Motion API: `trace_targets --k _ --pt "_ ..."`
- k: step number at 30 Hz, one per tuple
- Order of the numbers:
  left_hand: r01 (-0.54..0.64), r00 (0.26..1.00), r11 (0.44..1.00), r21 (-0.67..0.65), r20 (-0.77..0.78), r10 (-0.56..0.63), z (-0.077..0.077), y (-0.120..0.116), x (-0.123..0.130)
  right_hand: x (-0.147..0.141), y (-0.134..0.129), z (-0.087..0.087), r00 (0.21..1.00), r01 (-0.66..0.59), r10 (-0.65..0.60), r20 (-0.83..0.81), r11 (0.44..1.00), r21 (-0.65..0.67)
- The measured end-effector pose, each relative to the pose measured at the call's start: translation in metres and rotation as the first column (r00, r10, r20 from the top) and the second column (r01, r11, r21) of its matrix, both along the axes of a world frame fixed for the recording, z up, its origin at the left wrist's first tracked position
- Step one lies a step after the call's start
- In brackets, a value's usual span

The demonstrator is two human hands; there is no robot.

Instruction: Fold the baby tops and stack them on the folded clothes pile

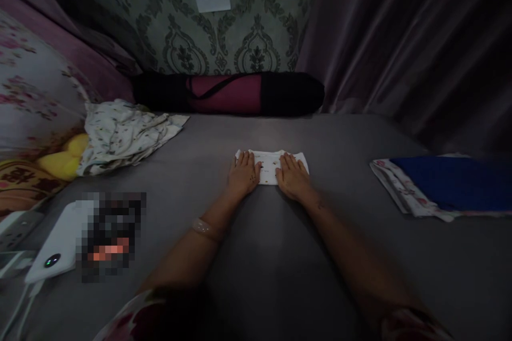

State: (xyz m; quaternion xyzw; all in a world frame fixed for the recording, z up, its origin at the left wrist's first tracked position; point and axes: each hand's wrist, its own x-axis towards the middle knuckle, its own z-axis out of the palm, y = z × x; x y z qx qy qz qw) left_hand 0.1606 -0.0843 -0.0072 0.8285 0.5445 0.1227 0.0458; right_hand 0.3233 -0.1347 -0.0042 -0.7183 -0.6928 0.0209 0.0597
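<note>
A small folded white cloth point(269, 170) with dark printed spots lies flat on the grey bed sheet point(264, 250). My left hand point(242, 173) rests palm down on its left part, the fingers stretched out and pointing away from me. On the right part, my right hand point(294, 177) lies flat in the same way, fingers extended. Between the two thumbs the middle of the cloth shows; the palms hide much of its two sides. A pale bangle point(204, 227) circles my left wrist.
At left sit a crumpled patterned cloth point(124, 136), yellow plush point(64, 160), and a white power bank point(60, 242) with cables beside a blurred-out object. A folded blue cloth point(460, 181) lies at right on printed fabric. A black and magenta long bag point(228, 93) lines the back wall.
</note>
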Motion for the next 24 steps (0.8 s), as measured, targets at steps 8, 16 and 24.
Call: trace_targets --k 8,16,24 --pt "-0.007 1.000 0.999 -0.037 0.007 0.008 -0.001 0.004 -0.003 0.005 0.001 0.003 0.999 0.008 -0.008 -0.045 1.000 -0.002" --pt "-0.061 0.998 0.996 -0.066 0.022 0.063 -0.009 0.016 -0.020 0.022 0.002 0.000 0.991 0.121 -0.124 -0.059 0.991 -0.048" --pt "-0.063 0.983 0.996 -0.066 0.171 0.073 -0.015 0.023 -0.023 0.022 0.002 0.002 0.991 0.118 -0.119 -0.054 0.993 -0.019"
